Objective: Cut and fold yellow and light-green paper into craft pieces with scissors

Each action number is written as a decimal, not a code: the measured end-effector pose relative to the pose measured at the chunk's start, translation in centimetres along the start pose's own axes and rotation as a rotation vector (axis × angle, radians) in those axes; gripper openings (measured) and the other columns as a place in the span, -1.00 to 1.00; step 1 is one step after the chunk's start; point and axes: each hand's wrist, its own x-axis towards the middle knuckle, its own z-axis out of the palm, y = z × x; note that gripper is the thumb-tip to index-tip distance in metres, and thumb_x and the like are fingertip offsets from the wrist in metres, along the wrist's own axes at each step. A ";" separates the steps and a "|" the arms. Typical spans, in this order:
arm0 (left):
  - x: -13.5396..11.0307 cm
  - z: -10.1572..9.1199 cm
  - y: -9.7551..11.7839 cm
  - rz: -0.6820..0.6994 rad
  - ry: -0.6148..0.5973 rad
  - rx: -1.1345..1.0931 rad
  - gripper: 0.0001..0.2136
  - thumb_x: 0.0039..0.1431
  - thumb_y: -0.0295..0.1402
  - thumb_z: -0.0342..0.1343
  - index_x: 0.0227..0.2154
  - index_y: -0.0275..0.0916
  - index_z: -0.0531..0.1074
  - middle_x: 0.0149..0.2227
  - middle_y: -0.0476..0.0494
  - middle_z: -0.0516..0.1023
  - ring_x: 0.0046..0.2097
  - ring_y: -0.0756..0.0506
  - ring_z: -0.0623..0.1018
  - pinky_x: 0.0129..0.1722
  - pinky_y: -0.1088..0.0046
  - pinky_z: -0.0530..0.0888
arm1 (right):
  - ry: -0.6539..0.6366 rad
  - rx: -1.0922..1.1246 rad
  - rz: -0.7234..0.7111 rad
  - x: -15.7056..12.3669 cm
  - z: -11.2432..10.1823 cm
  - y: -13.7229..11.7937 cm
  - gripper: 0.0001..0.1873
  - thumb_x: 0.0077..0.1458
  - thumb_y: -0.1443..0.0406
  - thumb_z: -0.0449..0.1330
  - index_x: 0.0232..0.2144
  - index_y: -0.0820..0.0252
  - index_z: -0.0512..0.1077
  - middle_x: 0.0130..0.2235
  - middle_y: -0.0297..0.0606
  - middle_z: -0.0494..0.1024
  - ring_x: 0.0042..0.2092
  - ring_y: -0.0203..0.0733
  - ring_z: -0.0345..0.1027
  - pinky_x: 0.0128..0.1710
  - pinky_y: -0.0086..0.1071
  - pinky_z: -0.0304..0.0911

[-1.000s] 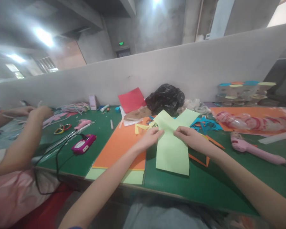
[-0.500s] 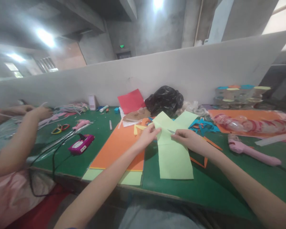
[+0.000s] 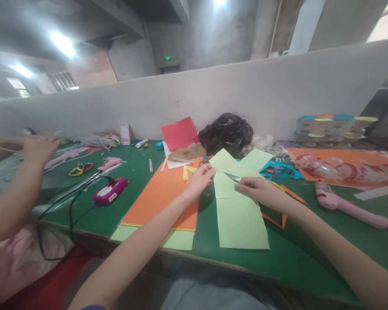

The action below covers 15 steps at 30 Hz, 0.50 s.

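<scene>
A light green sheet of paper (image 3: 241, 221), creased across, hangs over the green table in front of me. My left hand (image 3: 203, 178) pinches its upper left edge. In my right hand (image 3: 254, 188) is a pair of scissors (image 3: 232, 176); the metal blades point left across the paper, and a bit of yellow handle shows behind the fingers. The blades lie at a cut in the sheet, close to my left fingertips. Beside my left forearm lies a stack of orange paper (image 3: 160, 202) with light green sheets under it.
Blue paper scraps (image 3: 281, 171), a black plastic bag (image 3: 226, 132) and a red sheet (image 3: 180, 133) lie at the back. A pink glue gun (image 3: 349, 206) is on the right. Left are a magenta power adapter (image 3: 110, 191), yellow-and-red scissors (image 3: 80, 168) and another person's hand (image 3: 40, 148).
The scissor blades show longer and wider now, reaching nearer my left hand. My view has shifted slightly. The other person's hand at the left has moved a little left.
</scene>
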 end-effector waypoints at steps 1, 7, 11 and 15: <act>0.1 -0.1 -0.2 0.033 0.010 0.041 -0.84 0.06 -0.30 0.12 -0.30 -0.21 0.34 -0.39 0.01 0.41 -0.33 0.00 0.46 -0.33 0.48 0.46 | 0.001 -0.004 0.006 0.0 0.0 0.0 -0.50 0.13 -0.12 0.08 -0.54 0.16 0.22 -0.54 -0.44 0.11 -0.49 -0.33 -0.03 -0.49 -0.40 -0.13; 0.1 -1.2 -0.3 0.510 0.011 0.708 -0.51 -0.02 -0.57 0.04 0.04 -0.25 0.31 0.09 -0.28 0.42 0.16 -0.20 0.36 0.22 0.12 0.29 | -0.047 -0.015 -0.064 0.0 -0.6 -0.1 -0.60 0.14 -0.02 0.07 -0.29 0.15 0.47 -0.30 -0.29 0.51 -0.27 -0.16 0.34 -0.28 -0.34 0.21; -1.0 -1.2 0.3 0.691 -0.146 1.080 -0.51 0.05 -0.59 -0.01 0.08 -0.21 0.36 0.11 -0.24 0.46 0.26 -0.28 0.26 0.30 -0.01 0.17 | -0.002 -0.045 -0.090 0.0 -1.0 0.0 -0.61 0.15 0.07 0.07 -0.13 0.16 0.51 -0.09 -0.17 0.55 -0.06 -0.03 0.40 -0.04 -0.23 0.27; -1.8 -0.6 0.3 0.784 -0.236 1.268 -0.61 0.16 -0.47 0.07 0.08 -0.20 0.36 0.06 -0.20 0.52 0.29 -0.34 0.25 0.32 -0.09 0.12 | 0.000 -0.146 -0.120 -0.1 -1.3 0.3 -0.62 0.17 0.17 0.03 -0.08 0.17 0.53 -0.13 -0.14 0.53 -0.14 -0.06 0.41 -0.07 -0.20 0.32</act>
